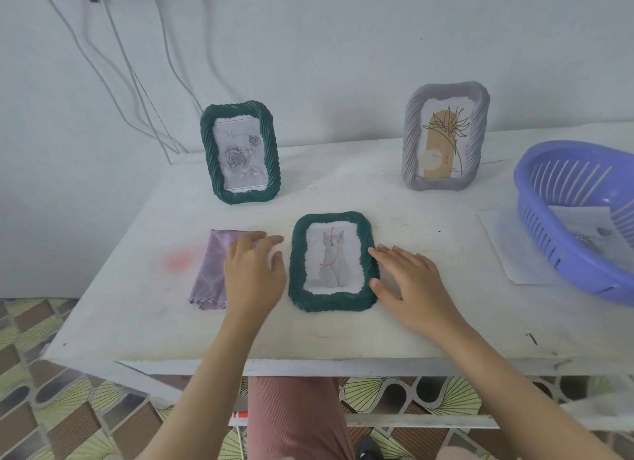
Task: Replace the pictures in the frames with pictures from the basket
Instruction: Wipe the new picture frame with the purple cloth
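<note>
A dark green frame [332, 302] with a cat picture lies flat on the white table [429, 305], face up. My left hand [254, 271] hovers just left of it, fingers relaxed, partly over a purple cloth [211, 271]. My right hand [408, 281] lies flat at the frame's right edge, fingertips touching its rim. A second green frame [240, 152] with a rose picture stands upright at the back left. A grey frame [446, 135] with a plant drawing stands at the back right. The purple basket [549, 240] at the far right holds paper pictures [583, 226].
A white sheet of paper [497, 247] lies under the basket's left side. Cables [137, 82] hang down the wall behind the table. A patterned tile floor shows below the table's front edge.
</note>
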`<state>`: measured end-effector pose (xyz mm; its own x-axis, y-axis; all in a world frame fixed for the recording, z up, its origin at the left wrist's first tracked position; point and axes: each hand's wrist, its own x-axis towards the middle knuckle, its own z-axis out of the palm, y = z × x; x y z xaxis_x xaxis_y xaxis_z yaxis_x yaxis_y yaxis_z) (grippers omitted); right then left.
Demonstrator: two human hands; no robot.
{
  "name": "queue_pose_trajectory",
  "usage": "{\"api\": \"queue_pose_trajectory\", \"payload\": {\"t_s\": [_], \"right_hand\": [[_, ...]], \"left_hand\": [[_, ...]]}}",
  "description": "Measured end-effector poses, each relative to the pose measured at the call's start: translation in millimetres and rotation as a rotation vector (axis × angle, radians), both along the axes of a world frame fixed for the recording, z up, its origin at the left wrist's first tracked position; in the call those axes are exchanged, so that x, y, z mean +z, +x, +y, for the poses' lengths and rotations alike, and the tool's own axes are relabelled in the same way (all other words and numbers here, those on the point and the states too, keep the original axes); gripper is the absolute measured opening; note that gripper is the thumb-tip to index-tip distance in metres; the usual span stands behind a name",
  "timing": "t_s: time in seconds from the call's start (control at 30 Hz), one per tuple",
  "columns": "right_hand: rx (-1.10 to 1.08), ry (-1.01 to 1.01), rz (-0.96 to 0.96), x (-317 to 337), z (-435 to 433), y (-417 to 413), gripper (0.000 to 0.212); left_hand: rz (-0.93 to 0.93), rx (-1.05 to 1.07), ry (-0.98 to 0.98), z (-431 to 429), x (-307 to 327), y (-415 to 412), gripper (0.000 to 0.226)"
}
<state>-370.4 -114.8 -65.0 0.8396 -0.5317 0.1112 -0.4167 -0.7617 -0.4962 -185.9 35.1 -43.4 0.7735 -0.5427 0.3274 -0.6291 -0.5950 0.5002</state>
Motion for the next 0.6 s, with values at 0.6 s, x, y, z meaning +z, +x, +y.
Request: {"api": "queue_pose_trajectory", "payload": {"t_s": [0.6], "right_hand": [[0.003,0.019,0.023,1,-1,2,0.061]], "left_hand": [[0.51,0.012,-0.208,35,21,74,0.054]]}}
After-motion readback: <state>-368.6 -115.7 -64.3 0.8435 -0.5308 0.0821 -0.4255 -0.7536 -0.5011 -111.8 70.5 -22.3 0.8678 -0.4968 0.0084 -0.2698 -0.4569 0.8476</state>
